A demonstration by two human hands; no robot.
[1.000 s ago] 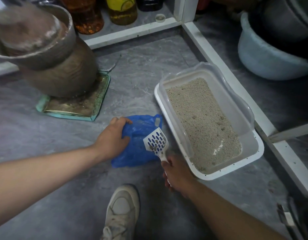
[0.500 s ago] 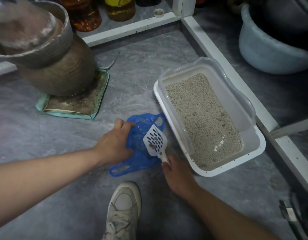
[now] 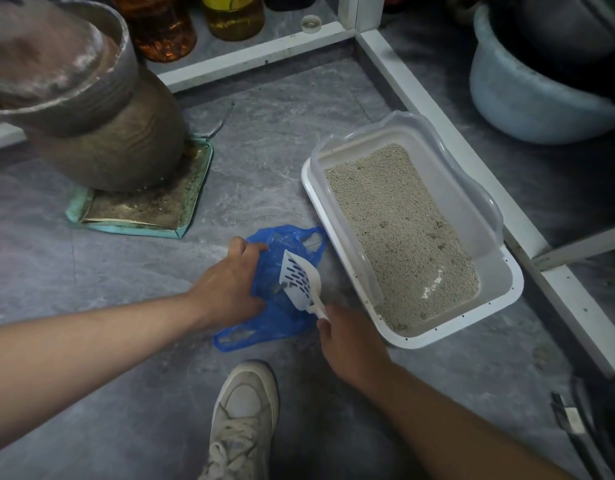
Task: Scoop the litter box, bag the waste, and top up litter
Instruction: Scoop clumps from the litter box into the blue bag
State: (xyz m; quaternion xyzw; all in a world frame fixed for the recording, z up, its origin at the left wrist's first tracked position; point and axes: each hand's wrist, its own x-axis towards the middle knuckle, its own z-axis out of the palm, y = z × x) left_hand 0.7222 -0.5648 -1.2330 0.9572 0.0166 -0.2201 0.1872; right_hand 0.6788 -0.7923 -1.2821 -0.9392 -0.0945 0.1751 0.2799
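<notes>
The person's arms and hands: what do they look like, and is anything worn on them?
Both forearms are bare as far as the picture shows; no sleeve is in view. The left hand and the right hand wear no gloves. No watch, bracelet or ring is visible on either. The fingers are bare too. Fingernails are too small to describe.

A blue bag [image 3: 278, 299] is gripped by the left hand [image 3: 230, 282]. A slotted scoop [image 3: 301, 282] is held over it by the right hand [image 3: 351, 341], beside the litter box [image 3: 500, 292].

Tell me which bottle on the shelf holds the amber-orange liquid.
The left bottle, directly behind the brown clay jar; the bottle to its right holds yellower liquid.
</notes>
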